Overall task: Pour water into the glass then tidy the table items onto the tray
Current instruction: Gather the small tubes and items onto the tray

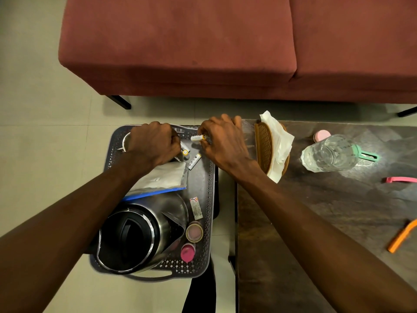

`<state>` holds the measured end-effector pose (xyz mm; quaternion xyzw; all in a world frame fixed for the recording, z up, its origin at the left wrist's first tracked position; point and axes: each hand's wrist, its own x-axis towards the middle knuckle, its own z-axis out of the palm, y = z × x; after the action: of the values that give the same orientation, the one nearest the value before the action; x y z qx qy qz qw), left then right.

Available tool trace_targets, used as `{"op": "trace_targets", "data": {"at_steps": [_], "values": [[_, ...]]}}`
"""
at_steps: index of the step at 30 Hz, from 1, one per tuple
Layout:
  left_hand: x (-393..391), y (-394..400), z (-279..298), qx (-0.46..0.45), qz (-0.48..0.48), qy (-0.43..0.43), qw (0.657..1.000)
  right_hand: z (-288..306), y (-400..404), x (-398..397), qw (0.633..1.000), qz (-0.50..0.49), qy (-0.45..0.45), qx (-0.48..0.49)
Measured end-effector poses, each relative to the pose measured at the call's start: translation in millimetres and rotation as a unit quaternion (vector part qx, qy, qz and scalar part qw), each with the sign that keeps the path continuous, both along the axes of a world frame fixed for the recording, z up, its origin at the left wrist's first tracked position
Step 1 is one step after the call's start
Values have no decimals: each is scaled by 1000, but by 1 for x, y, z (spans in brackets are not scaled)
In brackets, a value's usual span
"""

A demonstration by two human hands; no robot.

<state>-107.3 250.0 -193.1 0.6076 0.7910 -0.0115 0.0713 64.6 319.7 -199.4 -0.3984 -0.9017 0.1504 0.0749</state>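
Note:
A grey perforated tray [204,224] sits left of the dark table [316,222]. On it stand a steel kettle [144,231], a white pouch [162,177], a tape roll [194,232] and a pink-capped tube [187,253]. Over the tray's far end, my right hand [223,141] pinches a white battery [198,138]. My left hand [153,143] grips another battery [184,148] beside it. A third battery [194,161] lies loose on the tray. A clear glass [327,154] stands on the table.
On the table lie a woven coaster holder with a white napkin [276,143], a pink lid [322,135], a green handle [367,155], a pink strip [401,180] and an orange strip [402,236]. A red sofa [203,46] stands beyond.

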Motion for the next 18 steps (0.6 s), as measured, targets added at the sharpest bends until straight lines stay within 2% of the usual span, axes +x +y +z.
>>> {"op": "trace_targets", "data": {"at_steps": [9, 13, 16, 18], "values": [[-7, 8, -7, -13, -31, 32, 999, 2, 1, 3, 1000, -7, 4, -9], [1, 18, -1, -51, -127, 73, 988, 8, 0, 7, 1000, -16, 16, -10], [14, 24, 3, -113, -204, 132, 963, 14, -2, 14, 998, -44, 39, -12], [20, 27, 4, -144, -222, 161, 951, 17, -4, 20, 997, -62, 48, -17]]}}
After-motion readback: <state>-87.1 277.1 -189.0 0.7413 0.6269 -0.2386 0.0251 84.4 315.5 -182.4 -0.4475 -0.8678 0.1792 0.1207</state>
